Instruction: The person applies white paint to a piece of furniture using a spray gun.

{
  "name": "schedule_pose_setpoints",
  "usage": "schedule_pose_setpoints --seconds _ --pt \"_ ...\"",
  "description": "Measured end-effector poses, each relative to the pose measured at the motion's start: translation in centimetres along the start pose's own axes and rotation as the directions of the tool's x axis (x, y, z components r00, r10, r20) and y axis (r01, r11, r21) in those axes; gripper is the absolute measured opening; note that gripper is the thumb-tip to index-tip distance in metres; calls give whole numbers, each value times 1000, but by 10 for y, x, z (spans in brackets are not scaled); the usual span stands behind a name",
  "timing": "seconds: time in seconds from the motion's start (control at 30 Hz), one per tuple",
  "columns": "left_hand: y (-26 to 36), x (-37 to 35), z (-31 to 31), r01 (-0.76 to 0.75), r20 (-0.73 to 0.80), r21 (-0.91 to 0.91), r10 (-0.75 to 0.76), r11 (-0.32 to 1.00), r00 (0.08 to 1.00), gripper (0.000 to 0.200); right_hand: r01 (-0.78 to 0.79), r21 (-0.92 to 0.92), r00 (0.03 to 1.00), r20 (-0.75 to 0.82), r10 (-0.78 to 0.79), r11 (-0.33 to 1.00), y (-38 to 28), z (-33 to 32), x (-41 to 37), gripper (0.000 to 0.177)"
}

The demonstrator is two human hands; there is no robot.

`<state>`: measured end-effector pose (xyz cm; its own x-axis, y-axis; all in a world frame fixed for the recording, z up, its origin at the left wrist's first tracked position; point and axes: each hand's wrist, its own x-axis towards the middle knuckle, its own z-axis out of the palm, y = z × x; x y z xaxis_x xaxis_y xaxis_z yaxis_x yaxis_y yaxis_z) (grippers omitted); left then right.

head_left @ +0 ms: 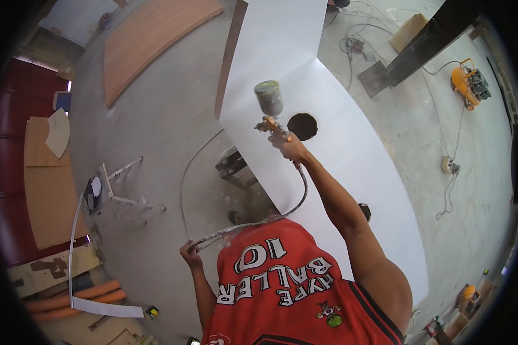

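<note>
Head view: R hand [288,146] grips spray gun [269,106] above white panel [357,172], near its round hole [302,126], while L hand [190,252] closes on hose [253,221] left of panel, prob. keeping it off surface.

Panel [351,172] lies ahead of the person, 1 hole [302,126] in its far half. Spray gun [270,106] hangs over the panel just left of the hole, gripped in right hand [290,148]. Hose [298,198] runs off the panel's left edge to left hand [189,252], closed round it. Stand [236,168] under the panel's left edge. Board [149,40] well left of the panel, compressor [469,86] well right, cables [354,43] beyond its far end.
</note>
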<state>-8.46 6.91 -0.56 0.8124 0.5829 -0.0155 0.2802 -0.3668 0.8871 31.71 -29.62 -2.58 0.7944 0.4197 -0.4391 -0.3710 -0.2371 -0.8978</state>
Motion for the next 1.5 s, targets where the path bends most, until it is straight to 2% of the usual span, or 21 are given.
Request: schedule_pose_setpoints --seconds 0.03,0.13,0.17,0.27,0.37,0.4,0.47,0.53,0.6,0.67,0.73,0.8,0.87,0.9,0.97,1.1,1.17,1.2,1.27,1.33,1.5 --pt "-2 -1 -3 17 -8 -20 -17 1000 1000 38 15 4 999 38 -15 1000 -2 7 1 35" --pt "-13 -9 -6 44 -27 -53 -46 998 999 39 -50 70 980 198 35 996 -14 5 -12 35" --pt "-16 -10 -8 45 -38 -63 -47 997 998 40 -49 70 979 200 34 996 -11 6 -10 35" --pt "-10 -5 -1 28 -103 -91 -38 995 994 29 8 19 993 119 -10 1000 2 0 4 31" --pt "-9 -3 -3 -17 -32 -82 14 996 999 29 34 138 975 -224 -2 990 4 -11 5 22" --pt "-9 -3 -2 -19 -29 -85 17 996 999 29 23 143 961 -276 18 989 9 -23 8 22" --pt "-8 -4 4 5 -15 -106 -7 994 1000 28 173 123 887 -450 -100 977 32 -48 24 24" --pt "0 0 8 21 31 -56 -20 998 999 30 51 95 823 -567 12 994 34 -78 29 29" --pt "5 2 12 34 78 1 -34 999 996 32 146 -57 642 -754 -139 988 42 -104 45 33" --pt "2 5 15 83 105 53 -88 995 991 39 117 -152 538 -821 -191 981 22 -124 37 37" --pt "-2 6 16 81 120 68 -89 994 989 42 91 -147 498 -850 -173 985 11 -142 31 37" --pt "-7 7 13 74 135 78 -84 994 987 45 110 -101 472 -870 -141 989 6 -148 24 37" --pt "-11 10 11 94 142 86 -106 992 984 46 224 -163 344 -909 -234 961 4 -152 23 38" --pt "-10 13 11 84 153 82 -96 993 984 46 226 -164 330 -915 -234 960 0 -154 20 38" --pt "-8 15 8 124 155 92 -137 988 978 46 199 -83 393 -906 -157 976 -5 -155 16 42" --pt "-16 18 2 128 138 73 -137 989 981 45 163 -100 420 -893 -161 982 -4 -149 10 40" --pt "-27 21 -3 120 114 40 -124 992 986 43 58 3 606 -795 -33 998 -2 -136 2 40" --pt "-34 22 -7 115 120 36 -118 993 986 43 43 -19 643 -764 -42 999 -1 -125 -4 38" --pt "-48 26 -19 117 109 115 -129 986 986 37 157 40 745 -660 -91 987 0 -92 -19 35" --pt "-58 33 -32 93 116 121 -107 988 987 32 96 69 833 -552 -42 993 -5 -57 -30 32" --pt "-100 48 -73 -22 178 173 -10 985 984 18 -8 -2 937 -349 7 1000 5 33 -45 37"
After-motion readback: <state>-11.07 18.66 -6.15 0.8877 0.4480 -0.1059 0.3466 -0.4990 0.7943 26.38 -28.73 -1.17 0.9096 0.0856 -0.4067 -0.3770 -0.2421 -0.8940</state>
